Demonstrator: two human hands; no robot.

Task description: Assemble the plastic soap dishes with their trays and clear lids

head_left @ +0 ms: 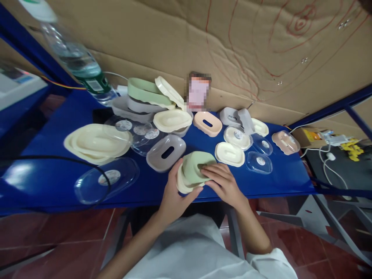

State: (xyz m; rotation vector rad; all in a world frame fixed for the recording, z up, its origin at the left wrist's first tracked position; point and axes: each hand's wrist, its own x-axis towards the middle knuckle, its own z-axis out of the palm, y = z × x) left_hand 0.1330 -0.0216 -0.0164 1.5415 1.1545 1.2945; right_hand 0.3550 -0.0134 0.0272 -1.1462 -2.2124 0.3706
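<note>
Near the table's front edge I hold a pale green oval plastic box and a cream plastic piece pressed together. My left hand wraps round the cream piece, thumb along the near side. My right hand grips the green box, fingers on its top and right end. A grey oval shell with a slot lies just beyond my left hand. To the right rests a cream oval tray. How the two held pieces join is partly hidden by my fingers.
Clear lids and stacked cream trays lie left. Green and grey boxes are piled behind, beside a water bottle. A peach slotted shell and phone are mid-back. A black cable crosses the left.
</note>
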